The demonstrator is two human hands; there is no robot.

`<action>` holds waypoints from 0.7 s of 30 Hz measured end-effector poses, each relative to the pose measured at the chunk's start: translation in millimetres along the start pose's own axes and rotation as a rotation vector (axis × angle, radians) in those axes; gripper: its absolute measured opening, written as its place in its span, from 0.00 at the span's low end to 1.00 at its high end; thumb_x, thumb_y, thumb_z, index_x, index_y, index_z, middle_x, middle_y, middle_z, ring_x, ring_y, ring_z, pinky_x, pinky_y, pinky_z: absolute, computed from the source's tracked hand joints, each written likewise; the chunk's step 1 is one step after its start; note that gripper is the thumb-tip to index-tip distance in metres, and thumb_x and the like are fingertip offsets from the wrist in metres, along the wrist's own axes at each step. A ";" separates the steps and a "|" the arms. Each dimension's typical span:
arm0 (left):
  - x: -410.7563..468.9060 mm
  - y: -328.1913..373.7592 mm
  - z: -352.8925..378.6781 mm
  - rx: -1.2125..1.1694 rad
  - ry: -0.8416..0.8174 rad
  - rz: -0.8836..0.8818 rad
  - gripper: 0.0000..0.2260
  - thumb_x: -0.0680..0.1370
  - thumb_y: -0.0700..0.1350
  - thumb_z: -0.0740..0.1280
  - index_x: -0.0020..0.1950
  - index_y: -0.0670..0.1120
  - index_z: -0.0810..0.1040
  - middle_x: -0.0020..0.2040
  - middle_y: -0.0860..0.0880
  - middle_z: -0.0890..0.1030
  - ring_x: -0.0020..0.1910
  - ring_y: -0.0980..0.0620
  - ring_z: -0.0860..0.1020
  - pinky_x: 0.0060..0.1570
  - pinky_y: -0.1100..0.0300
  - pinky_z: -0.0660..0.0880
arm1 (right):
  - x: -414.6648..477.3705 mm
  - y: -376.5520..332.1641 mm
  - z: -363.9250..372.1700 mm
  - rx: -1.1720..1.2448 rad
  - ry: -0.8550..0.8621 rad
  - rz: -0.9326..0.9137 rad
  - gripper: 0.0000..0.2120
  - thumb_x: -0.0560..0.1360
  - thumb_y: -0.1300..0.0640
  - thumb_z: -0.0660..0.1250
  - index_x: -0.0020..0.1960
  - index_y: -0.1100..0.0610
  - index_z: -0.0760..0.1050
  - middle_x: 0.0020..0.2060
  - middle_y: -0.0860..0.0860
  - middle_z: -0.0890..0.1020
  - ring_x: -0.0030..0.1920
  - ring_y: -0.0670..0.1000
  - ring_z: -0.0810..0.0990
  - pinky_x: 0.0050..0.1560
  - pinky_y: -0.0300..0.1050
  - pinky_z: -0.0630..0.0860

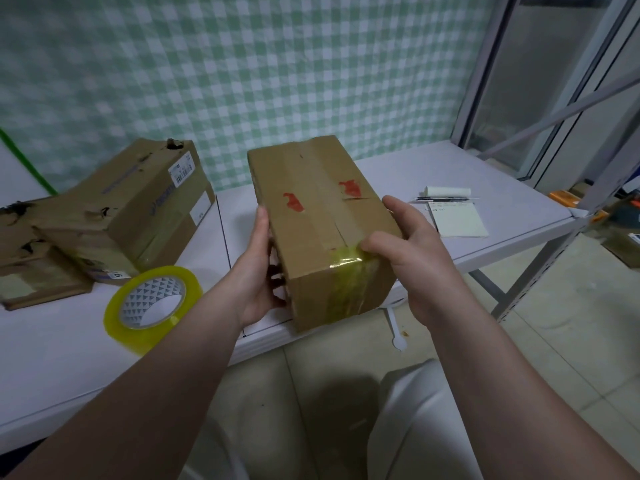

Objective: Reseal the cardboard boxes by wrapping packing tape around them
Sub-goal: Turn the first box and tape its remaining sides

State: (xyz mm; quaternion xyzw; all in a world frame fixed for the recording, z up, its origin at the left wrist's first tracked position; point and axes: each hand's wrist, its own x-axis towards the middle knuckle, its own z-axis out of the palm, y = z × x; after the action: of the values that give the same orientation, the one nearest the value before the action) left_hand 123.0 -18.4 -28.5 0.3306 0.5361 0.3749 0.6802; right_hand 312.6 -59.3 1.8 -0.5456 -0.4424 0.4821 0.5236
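Observation:
A brown cardboard box [311, 202] with two red marks on top is held over the near edge of the white table [415, 174]. A band of yellowish packing tape [349, 275] runs over its near end. My left hand [258, 271] grips the box's left side, fingers curled under it. My right hand [412, 247] grips the right near corner, thumb pressing on the tape at the top edge. The tape roll [152, 306] stands on the table to the left, with my left forearm crossing in front of it.
Worn cardboard boxes [138, 206] are stacked at the left of the table. A notepad [457, 220], a pen and a white paper roll [446, 192] lie at the right. A metal shelf frame [568, 109] stands at far right. A white plastic strip [393, 323] hangs off the table edge.

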 end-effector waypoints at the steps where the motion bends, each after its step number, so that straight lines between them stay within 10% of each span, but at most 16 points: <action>1: -0.8 0.3 -0.1 -0.017 -0.023 -0.002 0.41 0.57 0.79 0.56 0.60 0.56 0.78 0.60 0.45 0.79 0.59 0.41 0.77 0.59 0.38 0.72 | -1.5 -1.1 0.8 -0.009 -0.003 -0.007 0.31 0.71 0.63 0.69 0.71 0.48 0.66 0.54 0.40 0.77 0.45 0.37 0.80 0.36 0.31 0.75; 11: -25.1 41.0 11.8 0.516 -0.004 0.384 0.16 0.74 0.49 0.70 0.62 0.59 0.76 0.53 0.53 0.82 0.49 0.54 0.81 0.45 0.62 0.77 | -1.7 -0.8 4.1 -0.357 0.182 -0.090 0.24 0.69 0.43 0.67 0.64 0.35 0.68 0.56 0.50 0.73 0.50 0.47 0.77 0.56 0.55 0.77; 15: -20.4 62.3 27.0 1.283 0.228 0.697 0.21 0.77 0.57 0.63 0.70 0.59 0.69 0.62 0.50 0.73 0.62 0.50 0.72 0.56 0.59 0.67 | 0.8 -0.1 9.0 -0.338 0.230 -0.073 0.22 0.66 0.38 0.64 0.59 0.36 0.71 0.53 0.49 0.77 0.53 0.50 0.78 0.58 0.56 0.76; 21: -21.8 64.1 49.4 1.664 0.079 0.454 0.35 0.67 0.75 0.53 0.73 0.69 0.53 0.78 0.47 0.51 0.75 0.40 0.52 0.71 0.37 0.46 | -0.2 0.5 11.5 -0.171 0.238 -0.083 0.16 0.68 0.47 0.66 0.56 0.42 0.76 0.41 0.48 0.80 0.45 0.53 0.81 0.51 0.58 0.80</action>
State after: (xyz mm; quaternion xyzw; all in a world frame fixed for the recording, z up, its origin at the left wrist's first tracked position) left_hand 158.2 -7.6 46.8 0.8072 0.5806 -0.0013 0.1064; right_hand 301.2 -57.9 1.5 -0.6229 -0.4388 0.3525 0.5434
